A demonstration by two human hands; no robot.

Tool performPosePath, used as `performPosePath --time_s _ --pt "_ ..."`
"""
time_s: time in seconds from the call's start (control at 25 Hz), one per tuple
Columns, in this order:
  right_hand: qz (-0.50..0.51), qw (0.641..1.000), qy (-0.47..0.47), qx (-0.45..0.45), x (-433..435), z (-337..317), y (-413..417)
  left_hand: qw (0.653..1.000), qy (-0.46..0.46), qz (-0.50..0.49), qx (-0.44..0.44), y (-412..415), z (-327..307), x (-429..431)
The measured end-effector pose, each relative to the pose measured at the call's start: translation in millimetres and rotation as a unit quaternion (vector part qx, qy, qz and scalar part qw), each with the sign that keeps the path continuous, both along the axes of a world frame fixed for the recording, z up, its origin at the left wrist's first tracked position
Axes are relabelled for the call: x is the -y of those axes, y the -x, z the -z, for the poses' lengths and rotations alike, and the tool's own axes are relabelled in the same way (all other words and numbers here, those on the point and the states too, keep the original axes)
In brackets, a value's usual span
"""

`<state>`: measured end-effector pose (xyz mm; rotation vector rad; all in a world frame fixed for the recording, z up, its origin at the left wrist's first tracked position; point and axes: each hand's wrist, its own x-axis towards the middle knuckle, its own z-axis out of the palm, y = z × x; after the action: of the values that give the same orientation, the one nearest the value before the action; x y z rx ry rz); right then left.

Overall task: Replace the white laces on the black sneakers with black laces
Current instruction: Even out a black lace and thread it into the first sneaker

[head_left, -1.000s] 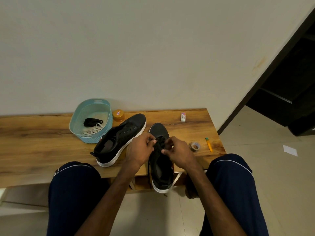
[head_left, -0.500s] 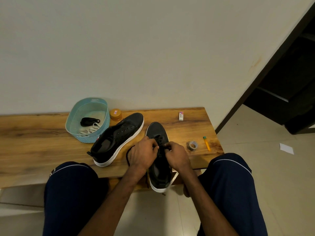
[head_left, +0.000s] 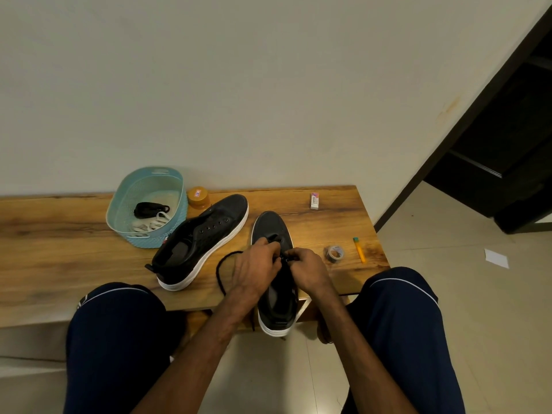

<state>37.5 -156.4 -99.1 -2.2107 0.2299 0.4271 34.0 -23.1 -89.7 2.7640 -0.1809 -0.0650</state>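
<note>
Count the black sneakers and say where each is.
2. The unlaced sneaker lies on the table beside the blue basket. The second sneaker sits right of it, heel past the table edge, left hand and right hand on its black lace. None seems hidden.

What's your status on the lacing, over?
Left hand and right hand pinch black lace over near sneaker. Second sneaker unlaced, alongside. Tape roll apart, to the right.
</note>
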Motion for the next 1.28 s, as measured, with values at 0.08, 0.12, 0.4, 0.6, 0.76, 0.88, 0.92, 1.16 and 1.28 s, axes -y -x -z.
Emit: performPosePath --time_s 0.08,0.12,0.4,0.6,0.76,0.88,0.92,1.16,1.28 --pt "-0.006 1.000 -0.026 -0.006 2.5 -1.1 -0.4 1.000 -0.011 0.003 0.007 -0.3 1.4 2.4" --pt "-0.001 0.998 -0.058 -0.017 5.3 -0.6 -0.9 1.000 -0.011 0.003 0.013 -0.7 2.2 3.2" --pt "0.119 0.984 -0.129 0.012 -1.7 16.7 -4.4 0.997 0.038 -0.061 0.027 2.8 18.9 -11.9" --pt "0.233 0.921 -0.301 0.079 -11.2 -16.7 -0.9 0.989 0.036 -0.143 -0.022 14.7 36.4 -23.3" --pt "0.189 0.734 -0.638 0.136 40.4 -90.7 2.5 0.980 0.061 -0.186 -0.031 20.2 41.0 -17.2" --pt "0.097 0.925 -0.325 0.173 65.4 -91.6 0.2 0.976 0.082 -0.199 -0.042 22.3 39.6 -13.9" --pt "0.060 0.974 -0.127 0.178 61.2 -78.1 -1.9 0.974 0.097 -0.198 -0.052 23.2 38.0 -13.7" --pt "-0.080 0.974 0.192 0.095 2.7 1.4 7.0 0.968 0.136 -0.198 -0.075 32.3 33.3 -13.5" --pt "-0.051 0.980 0.144 0.128 10.1 -17.8 7.6 0.967 0.130 -0.203 -0.076 32.6 33.4 -15.5"
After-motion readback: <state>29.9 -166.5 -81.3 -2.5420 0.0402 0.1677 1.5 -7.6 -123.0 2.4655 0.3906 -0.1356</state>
